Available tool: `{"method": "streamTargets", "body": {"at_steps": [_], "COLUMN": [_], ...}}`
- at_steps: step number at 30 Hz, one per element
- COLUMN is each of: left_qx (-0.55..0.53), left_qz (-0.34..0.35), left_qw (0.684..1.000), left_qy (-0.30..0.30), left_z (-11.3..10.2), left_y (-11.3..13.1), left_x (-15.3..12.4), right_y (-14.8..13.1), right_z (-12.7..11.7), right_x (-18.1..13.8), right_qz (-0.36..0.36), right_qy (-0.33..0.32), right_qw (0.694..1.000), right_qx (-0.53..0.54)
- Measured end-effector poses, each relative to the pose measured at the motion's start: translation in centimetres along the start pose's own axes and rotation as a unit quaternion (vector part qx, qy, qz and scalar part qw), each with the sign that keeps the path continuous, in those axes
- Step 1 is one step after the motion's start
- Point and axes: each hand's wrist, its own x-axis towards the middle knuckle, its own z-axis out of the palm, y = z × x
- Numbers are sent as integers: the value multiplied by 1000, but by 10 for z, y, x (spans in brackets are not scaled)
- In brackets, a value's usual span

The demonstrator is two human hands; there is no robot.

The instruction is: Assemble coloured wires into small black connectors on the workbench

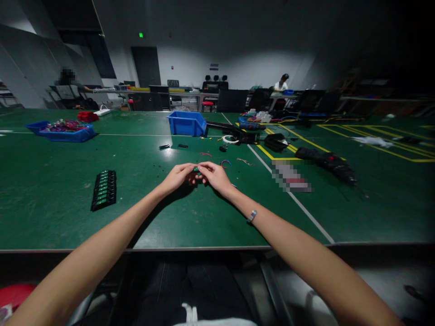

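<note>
My left hand (177, 177) and my right hand (215, 176) meet over the green table (50, 203), fingers pinched together on a small green part (196, 170) held between them. The part is mostly hidden by my fingertips. A wristband (251, 216) sits on my right wrist. Loose coloured wires (224, 162) lie just beyond my hands.
A black tray of green parts (104, 189) lies to my left. A blue bin (186, 123) stands further back, another blue bin of parts (64, 131) at far left. A black power tool (328, 164) lies right. People sit at desks behind.
</note>
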Motion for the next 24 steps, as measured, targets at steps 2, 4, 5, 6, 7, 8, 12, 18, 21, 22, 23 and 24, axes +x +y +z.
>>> {"method": "streamTargets", "body": {"at_steps": [2,4,5,6,7,8,12,18,21,22,23,24], "left_qx": [-1,-6,-8,-9,-11,-12,-17,-11,-15,-17,-20,-22], "left_qz": [-1,-2,-2,-2,-2,-3,-7,-6,-10,-12,-13,-15], "left_qw": [1000,1000,1000,1000,1000,1000,1000,1000,1000,1000,1000,1000], "left_qy": [0,3,5,5,4,2,-10,-11,-10,-8,-5,-1], "left_z": [0,0,0,0,0,0,2,3,3,3,3,3], "left_y": [-1,-1,-1,0,0,0,2,3,2,2,2,2], "left_x": [0,1,1,1,0,0,-1,-1,-1,-1,-1,0], "right_y": [1,2,3,3,4,4,6,4,1,0,0,0], "right_z": [0,0,0,0,-1,-1,-1,0,2,2,2,2], "right_x": [0,1,1,1,1,1,2,1,0,0,0,0], "right_qz": [-2,-3,-3,-3,-4,-4,-3,-6,-3,-2,-2,-5], "right_qy": [0,0,0,0,1,1,-3,0,4,7,11,17], "right_qw": [1000,1000,1000,1000,1000,1000,1000,1000,1000,1000,1000,1000], "right_qx": [1,1,2,2,2,2,1,15,14,12,10,6]}}
